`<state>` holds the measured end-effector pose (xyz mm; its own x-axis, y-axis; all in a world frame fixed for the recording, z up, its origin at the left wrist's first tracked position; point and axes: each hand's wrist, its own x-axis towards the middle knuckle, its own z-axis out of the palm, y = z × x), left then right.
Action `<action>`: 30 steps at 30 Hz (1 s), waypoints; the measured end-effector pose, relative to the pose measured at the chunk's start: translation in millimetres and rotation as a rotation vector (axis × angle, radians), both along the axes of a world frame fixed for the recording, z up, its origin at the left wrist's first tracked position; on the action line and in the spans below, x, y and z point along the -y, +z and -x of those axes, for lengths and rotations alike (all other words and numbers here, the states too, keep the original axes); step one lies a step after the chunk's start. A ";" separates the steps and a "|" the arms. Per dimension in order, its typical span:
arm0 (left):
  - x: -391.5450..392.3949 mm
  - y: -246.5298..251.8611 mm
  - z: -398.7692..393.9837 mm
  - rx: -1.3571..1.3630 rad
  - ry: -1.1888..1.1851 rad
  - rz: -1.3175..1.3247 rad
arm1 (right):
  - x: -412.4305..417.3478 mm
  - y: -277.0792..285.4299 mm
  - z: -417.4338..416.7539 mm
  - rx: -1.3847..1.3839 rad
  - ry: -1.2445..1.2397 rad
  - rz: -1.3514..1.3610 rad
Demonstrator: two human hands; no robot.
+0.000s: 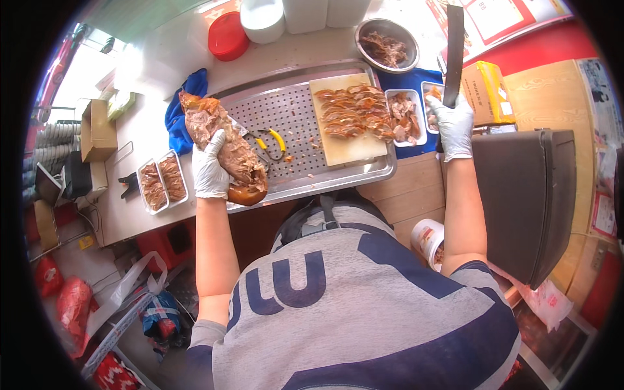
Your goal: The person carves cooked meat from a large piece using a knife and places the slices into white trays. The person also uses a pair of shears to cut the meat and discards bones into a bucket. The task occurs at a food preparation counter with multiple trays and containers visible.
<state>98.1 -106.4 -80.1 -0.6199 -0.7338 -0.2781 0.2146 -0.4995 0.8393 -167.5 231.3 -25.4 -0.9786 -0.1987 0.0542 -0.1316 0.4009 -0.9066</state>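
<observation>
A large piece of cooked meat with browned skin is held in my left hand, gloved in white, above the left end of a perforated metal tray. Farther right, my gloved right hand grips a long, dark-bladed knife, its blade pointing away from me. Rows of sliced meat lie on a cream cutting board at the tray's right side. Yellow-handled scissors or pliers rest on the tray near the meat, partly hidden by it.
White trays of meat pieces stand on a blue cloth right of the board. Behind is a steel bowl of shredded meat. Two packed meat trays sit at left, and a dark case stands beside my right arm.
</observation>
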 end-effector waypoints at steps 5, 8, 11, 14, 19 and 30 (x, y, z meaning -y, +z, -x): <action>-5.7 -36.3 22.7 0.116 0.004 0.102 | -83.3 -60.5 61.6 -0.121 -0.255 -0.469; -2.1 -52.0 28.4 0.337 -0.110 0.208 | -96.6 -89.3 73.9 -0.009 -0.146 -0.586; 8.4 -50.2 28.7 0.395 -0.274 0.169 | -92.8 -90.5 68.9 0.361 -0.142 -0.246; 4.7 -33.9 23.6 0.461 -0.310 0.181 | -101.9 -94.7 70.8 0.351 -0.161 0.031; -0.3 -25.1 11.2 0.594 -0.379 -0.058 | -90.4 -65.3 65.3 0.392 -0.132 0.479; -40.9 -55.2 63.6 0.934 -0.167 0.523 | 98.4 -44.2 -66.4 0.670 0.555 0.196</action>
<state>34.5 -65.5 -135.3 -0.4289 -0.8244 -0.3694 -0.6577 0.0047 0.7533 -101.2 132.8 -69.6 -0.5823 -0.7010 -0.4118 0.3217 0.2665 -0.9086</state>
